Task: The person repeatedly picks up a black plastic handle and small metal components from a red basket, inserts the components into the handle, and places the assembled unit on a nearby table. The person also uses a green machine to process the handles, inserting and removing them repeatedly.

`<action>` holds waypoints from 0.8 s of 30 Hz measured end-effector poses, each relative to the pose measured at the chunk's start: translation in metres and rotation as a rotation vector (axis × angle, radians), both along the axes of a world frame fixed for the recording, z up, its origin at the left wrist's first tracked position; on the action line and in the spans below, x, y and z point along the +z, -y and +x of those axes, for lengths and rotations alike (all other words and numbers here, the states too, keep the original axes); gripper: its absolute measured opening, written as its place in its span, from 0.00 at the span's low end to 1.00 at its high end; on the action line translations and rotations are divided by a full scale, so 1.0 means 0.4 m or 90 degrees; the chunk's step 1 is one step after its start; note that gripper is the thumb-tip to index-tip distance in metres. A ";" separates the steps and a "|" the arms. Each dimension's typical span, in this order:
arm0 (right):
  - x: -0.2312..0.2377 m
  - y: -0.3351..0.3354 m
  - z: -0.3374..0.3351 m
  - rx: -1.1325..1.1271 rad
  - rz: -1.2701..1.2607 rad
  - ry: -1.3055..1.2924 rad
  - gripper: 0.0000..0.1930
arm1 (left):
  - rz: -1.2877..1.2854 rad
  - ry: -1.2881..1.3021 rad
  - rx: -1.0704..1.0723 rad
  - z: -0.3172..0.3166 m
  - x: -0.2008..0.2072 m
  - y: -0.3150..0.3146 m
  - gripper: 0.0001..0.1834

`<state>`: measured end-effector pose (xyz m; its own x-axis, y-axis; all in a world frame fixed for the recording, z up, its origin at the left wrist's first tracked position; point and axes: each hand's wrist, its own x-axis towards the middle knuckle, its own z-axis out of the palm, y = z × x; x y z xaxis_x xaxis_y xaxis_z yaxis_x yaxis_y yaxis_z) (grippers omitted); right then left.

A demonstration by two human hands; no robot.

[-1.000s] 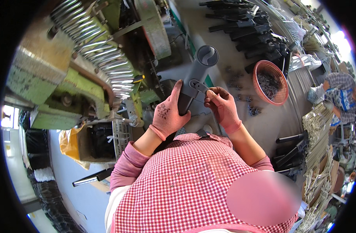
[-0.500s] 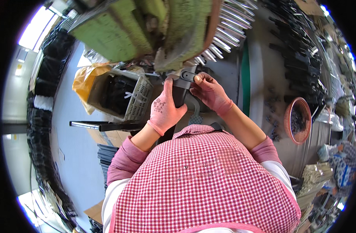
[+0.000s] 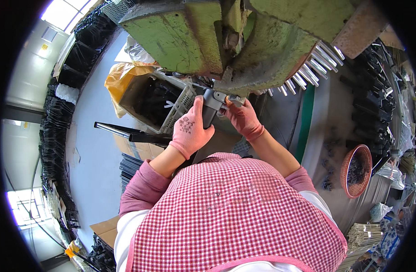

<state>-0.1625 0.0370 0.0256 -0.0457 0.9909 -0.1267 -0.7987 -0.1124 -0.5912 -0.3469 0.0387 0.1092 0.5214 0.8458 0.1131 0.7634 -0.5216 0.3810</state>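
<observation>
Under the green, worn machine (image 3: 181,43), my left hand (image 3: 189,130), in a pink glove, is closed round a dark grey rectangular tube (image 3: 211,109), its thumb stretched along the tube's side. A small grey plate with a rounded end and a hole (image 3: 220,96) lies at the tube's upper end. My right hand (image 3: 245,120), gloved in pink too, has its thumb and forefinger pressed against this plate's right side. The machine's lower edge sits just above both hands. Whether the plate touches the machine, I cannot tell.
Left of my hands stands a grey plastic crate (image 3: 174,115) with black parts and a yellow bag (image 3: 119,84). A black bar (image 3: 126,132) juts out below it. Shiny metal rods (image 3: 314,68) stick out at right. A red basket (image 3: 357,171) holds small dark parts.
The view has shifted, so the machine and crate appear farther right. The small plate now lies closer against the tube's end. My right hand's fingers are curled in more.
</observation>
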 end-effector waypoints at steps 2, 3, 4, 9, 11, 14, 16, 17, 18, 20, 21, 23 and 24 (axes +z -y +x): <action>0.018 0.004 0.002 0.008 -0.035 0.044 0.12 | 0.000 0.017 -0.032 -0.011 0.005 -0.013 0.51; 0.027 0.003 0.004 0.001 -0.024 0.054 0.12 | -0.040 0.018 -0.039 -0.018 0.008 -0.023 0.52; 0.034 0.004 0.003 -0.009 -0.042 0.069 0.13 | -0.055 0.048 -0.050 -0.023 0.010 -0.032 0.50; 0.043 0.002 -0.023 -0.111 -0.066 0.176 0.07 | -0.331 0.098 -0.017 -0.032 0.002 -0.068 0.47; 0.038 0.002 -0.034 -0.148 -0.106 0.223 0.08 | -0.341 0.101 -0.033 -0.030 -0.013 -0.081 0.45; 0.027 0.009 -0.047 -0.149 -0.159 0.254 0.11 | -0.368 0.067 -0.030 -0.031 -0.038 -0.098 0.44; 0.020 0.013 -0.050 -0.172 -0.152 0.298 0.12 | -0.346 0.046 -0.049 -0.036 -0.051 -0.114 0.44; 0.018 0.012 -0.050 -0.172 -0.196 0.308 0.11 | -0.351 0.042 -0.054 -0.039 -0.056 -0.116 0.44; 0.015 0.014 -0.051 -0.168 -0.162 0.277 0.11 | -0.354 0.039 -0.058 -0.040 -0.059 -0.120 0.44; 0.011 0.014 -0.049 -0.181 -0.095 0.221 0.10 | -0.357 0.038 -0.052 -0.041 -0.062 -0.121 0.46; 0.010 0.013 -0.048 -0.184 -0.125 0.237 0.10 | -0.360 0.043 -0.049 -0.041 -0.062 -0.119 0.46; 0.006 0.012 -0.043 -0.171 -0.106 0.269 0.09 | -0.378 0.059 -0.035 -0.038 -0.061 -0.114 0.48; 0.003 0.011 -0.038 -0.161 -0.117 0.251 0.09 | -0.375 0.058 -0.033 -0.037 -0.060 -0.112 0.48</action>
<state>-0.1778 0.0327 0.0268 0.2802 0.9241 -0.2597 -0.5343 -0.0746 -0.8420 -0.3618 0.0836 0.0853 0.5741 0.7532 -0.3212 0.6931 -0.2382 0.6803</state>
